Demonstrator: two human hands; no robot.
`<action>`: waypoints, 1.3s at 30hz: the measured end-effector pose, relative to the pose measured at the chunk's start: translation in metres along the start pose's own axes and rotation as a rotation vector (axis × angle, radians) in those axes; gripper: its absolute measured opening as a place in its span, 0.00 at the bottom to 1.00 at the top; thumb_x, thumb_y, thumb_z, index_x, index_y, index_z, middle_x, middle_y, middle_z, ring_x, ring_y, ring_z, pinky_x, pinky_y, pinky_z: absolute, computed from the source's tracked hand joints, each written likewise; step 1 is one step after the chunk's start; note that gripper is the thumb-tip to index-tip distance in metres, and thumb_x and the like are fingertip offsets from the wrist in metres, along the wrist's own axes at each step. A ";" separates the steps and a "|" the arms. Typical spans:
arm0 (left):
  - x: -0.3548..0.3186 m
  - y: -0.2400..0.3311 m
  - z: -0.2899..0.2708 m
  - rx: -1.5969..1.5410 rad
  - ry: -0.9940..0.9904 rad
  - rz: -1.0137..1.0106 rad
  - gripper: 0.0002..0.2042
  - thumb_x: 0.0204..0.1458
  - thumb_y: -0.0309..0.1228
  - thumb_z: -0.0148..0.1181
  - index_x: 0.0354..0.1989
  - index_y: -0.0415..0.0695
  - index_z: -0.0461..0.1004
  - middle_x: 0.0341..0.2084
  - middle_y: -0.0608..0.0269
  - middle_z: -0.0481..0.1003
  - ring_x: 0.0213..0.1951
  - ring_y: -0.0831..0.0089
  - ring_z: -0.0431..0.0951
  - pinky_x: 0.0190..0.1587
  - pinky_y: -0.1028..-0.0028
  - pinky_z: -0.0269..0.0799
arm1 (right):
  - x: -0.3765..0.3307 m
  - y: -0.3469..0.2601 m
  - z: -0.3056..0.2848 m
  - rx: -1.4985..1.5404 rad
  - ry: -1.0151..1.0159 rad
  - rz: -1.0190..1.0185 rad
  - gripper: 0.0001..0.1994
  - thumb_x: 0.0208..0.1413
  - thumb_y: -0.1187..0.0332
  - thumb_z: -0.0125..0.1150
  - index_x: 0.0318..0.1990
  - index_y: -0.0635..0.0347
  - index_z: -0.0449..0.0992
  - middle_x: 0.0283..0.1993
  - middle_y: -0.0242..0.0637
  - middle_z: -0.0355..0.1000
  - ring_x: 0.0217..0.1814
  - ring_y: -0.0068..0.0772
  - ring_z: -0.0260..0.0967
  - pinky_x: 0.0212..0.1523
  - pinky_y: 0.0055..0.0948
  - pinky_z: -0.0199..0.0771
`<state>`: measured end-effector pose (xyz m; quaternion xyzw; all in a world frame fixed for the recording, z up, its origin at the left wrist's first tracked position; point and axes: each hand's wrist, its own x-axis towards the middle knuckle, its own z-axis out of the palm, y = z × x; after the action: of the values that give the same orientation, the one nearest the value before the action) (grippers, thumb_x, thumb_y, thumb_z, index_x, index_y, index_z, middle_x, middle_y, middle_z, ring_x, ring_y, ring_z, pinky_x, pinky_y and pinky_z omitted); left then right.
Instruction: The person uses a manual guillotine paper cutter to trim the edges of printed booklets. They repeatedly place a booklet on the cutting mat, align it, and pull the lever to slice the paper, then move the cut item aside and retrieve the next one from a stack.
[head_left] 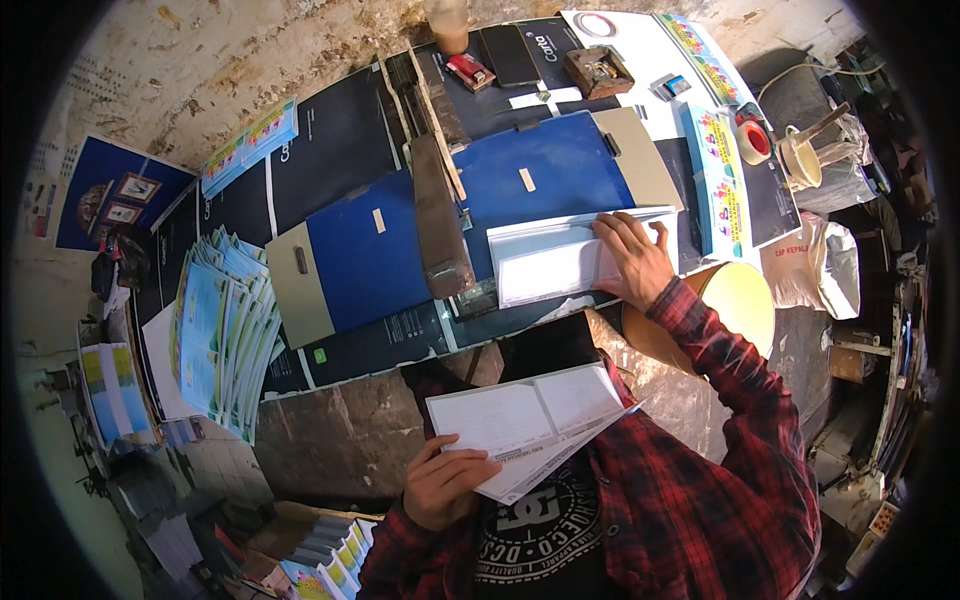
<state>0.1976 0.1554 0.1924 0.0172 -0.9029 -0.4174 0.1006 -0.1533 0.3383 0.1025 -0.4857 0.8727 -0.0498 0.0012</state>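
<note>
My left hand (447, 484), close to my body, is closed on a few white printed sheets (545, 408) that fan apart at their lower right. Out on the table, my right hand (637, 258) grips the right side of a stack of white printed sheets (548, 270), its fingers bent over the top. That stack lies at the near edge of a blue board (535, 165) with beige ends. Left of the stack, a long brown wooden bar (440, 215) crosses over the blue board.
A fanned pile of blue-green printed sheets (228, 325) lies at the table's left. Colourful strips (716, 180), a roll of red tape (753, 143) and a wooden ashtray (599, 72) are at the right and back. A round yellow-topped stool (738, 305) stands beside my right forearm.
</note>
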 end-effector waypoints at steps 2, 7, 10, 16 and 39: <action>-0.001 -0.001 0.001 -0.013 -0.004 -0.009 0.10 0.42 0.23 0.65 0.35 0.47 0.80 0.30 0.64 0.82 0.39 0.68 0.83 0.53 0.57 0.71 | -0.006 -0.002 0.001 0.043 0.025 0.019 0.48 0.33 0.53 0.78 0.66 0.51 0.60 0.65 0.33 0.61 0.69 0.34 0.56 0.63 0.53 0.48; 0.001 -0.004 0.003 -0.021 -0.008 0.001 0.11 0.42 0.22 0.65 0.35 0.47 0.80 0.30 0.64 0.82 0.39 0.68 0.83 0.53 0.57 0.71 | -0.002 -0.002 0.001 0.094 -0.017 0.118 0.53 0.28 0.53 0.80 0.67 0.50 0.57 0.61 0.36 0.62 0.65 0.40 0.58 0.63 0.53 0.47; 0.002 -0.005 0.003 -0.016 -0.009 0.016 0.11 0.42 0.22 0.65 0.35 0.47 0.80 0.30 0.64 0.82 0.39 0.68 0.83 0.53 0.57 0.71 | 0.014 0.007 -0.004 0.084 -0.098 0.061 0.51 0.26 0.53 0.81 0.64 0.51 0.60 0.57 0.36 0.62 0.64 0.41 0.57 0.59 0.57 0.51; 0.002 -0.002 0.000 0.017 0.003 0.038 0.13 0.41 0.22 0.64 0.38 0.49 0.80 0.31 0.66 0.81 0.39 0.69 0.83 0.53 0.58 0.71 | 0.018 0.009 -0.004 0.120 -0.124 0.011 0.34 0.32 0.55 0.79 0.50 0.53 0.71 0.47 0.32 0.69 0.58 0.35 0.63 0.58 0.54 0.52; 0.006 -0.012 0.005 0.001 0.012 0.036 0.09 0.44 0.26 0.65 0.35 0.49 0.81 0.28 0.67 0.81 0.38 0.68 0.83 0.53 0.57 0.71 | -0.026 -0.006 -0.015 0.069 0.003 -0.165 0.13 0.39 0.66 0.67 0.33 0.57 0.74 0.71 0.52 0.55 0.75 0.51 0.49 0.68 0.51 0.53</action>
<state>0.1898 0.1510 0.1814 0.0036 -0.9028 -0.4148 0.1136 -0.1353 0.3585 0.1170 -0.5555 0.8275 -0.0806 0.0124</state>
